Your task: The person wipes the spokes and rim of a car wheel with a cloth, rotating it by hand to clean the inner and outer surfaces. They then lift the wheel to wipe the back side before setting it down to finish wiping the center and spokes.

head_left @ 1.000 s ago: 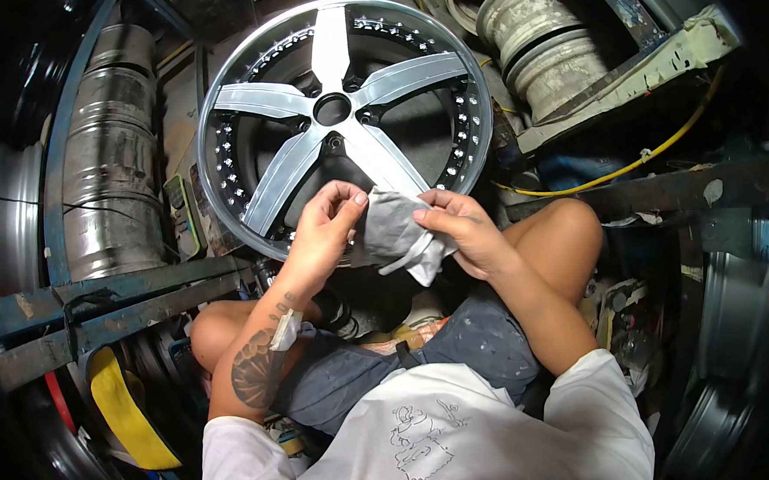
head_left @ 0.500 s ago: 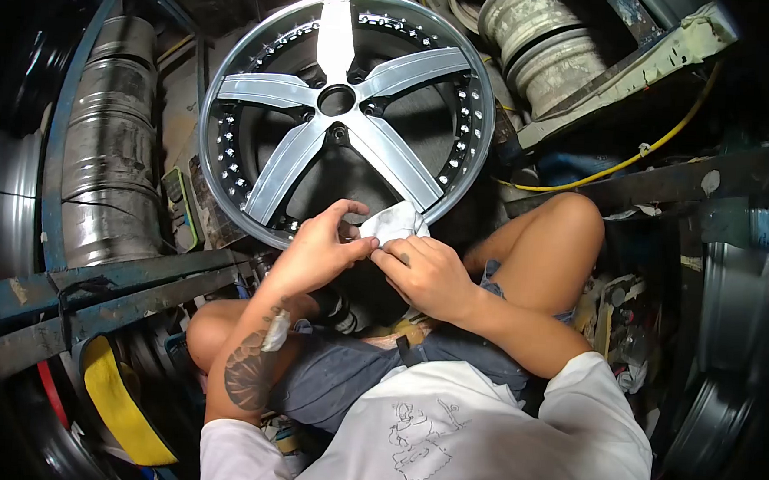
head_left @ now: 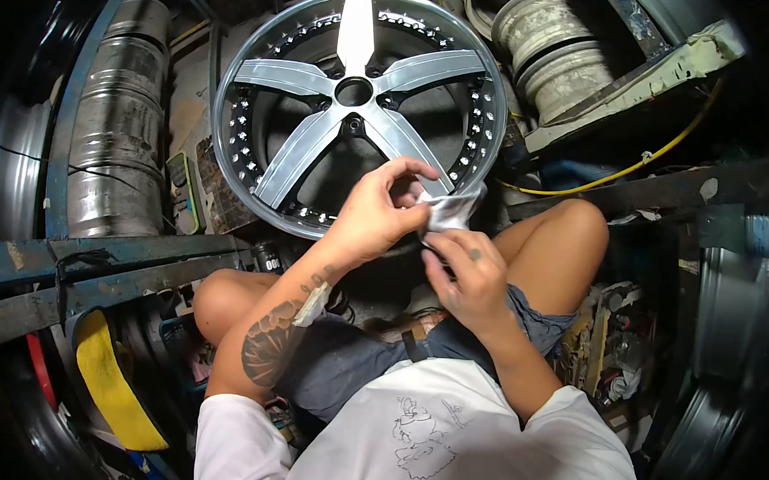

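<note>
A crumpled white cloth [head_left: 456, 209] is held up over the near right rim of a large five-spoke wheel [head_left: 301, 81]. My left hand [head_left: 379, 209] has its thumb and curled fingers on the cloth's left side. From below, my right hand [head_left: 474, 275] grips the cloth's lower edge with bent fingers, its thumb pointing up to the left. The wheel lies face up beyond my knees, with silver spokes, a round centre hole and shiny bolts around a dark inner ring. Cloth and hands hide the end of the lower right spoke.
Stacked bare metal wheels stand at the left [head_left: 121, 131] and upper right [head_left: 563, 67]. A blue metal frame [head_left: 132, 253] runs along the left. A yellow hose [head_left: 618, 176] curves on the right, and a yellow abrasive-looking belt [head_left: 112, 382] hangs at lower left.
Both hands have moved right with the cloth, the left also upward. The cloth has changed shape between the fingers. The wheel appears slightly shifted as the view moves.
</note>
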Tool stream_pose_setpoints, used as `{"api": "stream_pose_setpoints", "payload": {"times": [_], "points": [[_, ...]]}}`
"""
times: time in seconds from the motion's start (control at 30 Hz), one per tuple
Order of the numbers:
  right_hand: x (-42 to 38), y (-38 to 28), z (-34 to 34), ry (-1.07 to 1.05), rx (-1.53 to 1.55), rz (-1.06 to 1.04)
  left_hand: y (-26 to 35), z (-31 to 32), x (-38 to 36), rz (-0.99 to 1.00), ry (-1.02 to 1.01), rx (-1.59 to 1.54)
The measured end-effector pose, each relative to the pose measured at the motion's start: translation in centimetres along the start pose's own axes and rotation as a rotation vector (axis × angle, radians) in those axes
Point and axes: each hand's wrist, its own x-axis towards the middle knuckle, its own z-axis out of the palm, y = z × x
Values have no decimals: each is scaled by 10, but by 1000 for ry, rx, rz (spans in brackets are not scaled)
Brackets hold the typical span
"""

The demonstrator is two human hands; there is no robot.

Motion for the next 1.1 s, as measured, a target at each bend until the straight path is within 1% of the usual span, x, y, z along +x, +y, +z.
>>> {"api": "stream_pose_setpoints", "payload": {"times": [0.07, 0.1, 0.2, 0.33, 0.4, 0.47, 0.5, 0.53, 0.6, 0.67, 0.7, 0.8, 0.87, 0.93, 0.97, 1.07, 1.1], "points": [[1, 3, 7, -141, 80, 61, -14, -14, 0, 170, 107, 619], [-1, 8, 16, -140, 74, 39, -15, -17, -2, 111, 124, 620], [1, 16, 40, -168, -8, -27, -27, -26, -10, 121, 111, 744], [9, 21, 54, -258, -87, -108, -22, -36, -19, 235, 210, 771], [14, 21, 50, -297, -222, -247, -11, -48, -21, 252, 255, 827], [18, 33, 43, -332, -374, -399, -5, -61, -21, 252, 308, 803], [25, 41, 36, -378, -390, -442, 2, -66, -23, 263, 351, 831], [32, 49, 27, -424, -406, -485, 11, -71, -25, 182, 351, 814], [41, 60, 13, -472, -462, -536, 15, -79, -30, 261, 428, 845], [44, 60, 10, -460, -490, -582, 26, -83, -36, 127, 367, 756], [43, 55, 13, -429, -463, -552, 29, -83, -40, 62, 337, 709], [34, 37, 38, -315, -395, -493, 14, -75, -41, 56, 144, 796], [30, 29, 48, -330, -403, -381, 11, -66, -43, -25, 42, 829], [30, 22, 52, -320, -415, -330, -1, -56, -45, -16, 30, 826], [29, 19, 51, -317, -425, -302, -11, -54, -45, 44, 8, 822], [23, 15, 51, -328, -424, -262, -13, -48, -49, -27, -164, 910], [20, 15, 50, -352, -426, -241, -13, -46, -51, -19, -126, 917]]}}
